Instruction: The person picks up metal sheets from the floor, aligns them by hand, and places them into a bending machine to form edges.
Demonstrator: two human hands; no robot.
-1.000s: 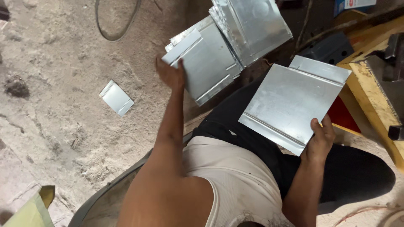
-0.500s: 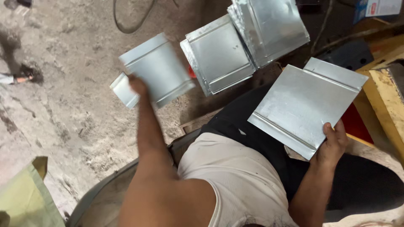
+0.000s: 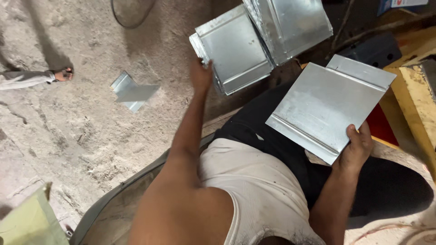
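Note:
My right hand (image 3: 359, 146) grips the lower corner of a square galvanized metal sheet (image 3: 328, 105) with folded edges, held tilted over my lap. My left hand (image 3: 200, 75) reaches forward with its fingers closed on the left edge of a stack of similar sheets (image 3: 234, 47) on the floor. A loose sheet (image 3: 132, 93) lies flat on the sandy floor to the left, over a smaller piece.
A second pile of sheets (image 3: 293, 22) overlaps the stack at the top. A yellow metal frame (image 3: 415, 88) and a dark perforated block (image 3: 374, 50) stand at right. Another person's foot (image 3: 61, 74) is at far left. There is a cable loop (image 3: 131, 16) and a green bag (image 3: 29, 222).
My left hand lifted a sheet off the stack, swung it left and let it go onto the floor, then returned to the stack. My right hand kept its sheet.

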